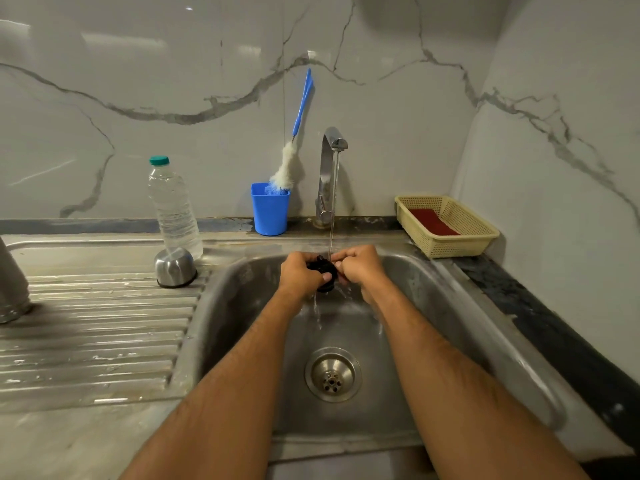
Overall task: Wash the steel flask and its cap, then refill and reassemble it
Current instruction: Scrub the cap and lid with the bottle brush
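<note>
Black plastic flask stopper (pixel 323 270) sits between our left hand (pixel 300 273) and right hand (pixel 360 266), both gripping it under the thin tap stream (pixel 332 202) above the steel sink (pixel 460 306) so runoff drains away. Meanwhile the domed steel cap (pixel 175 266) rests upside-down on the ribbed drainboard (pixel 97 334), probably to drip dry.

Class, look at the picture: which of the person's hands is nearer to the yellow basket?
Right. The right hand is under the tap, on the side toward the basket at the sink's back right corner. The left hand is on the far side of the black stopper both hold.
</note>
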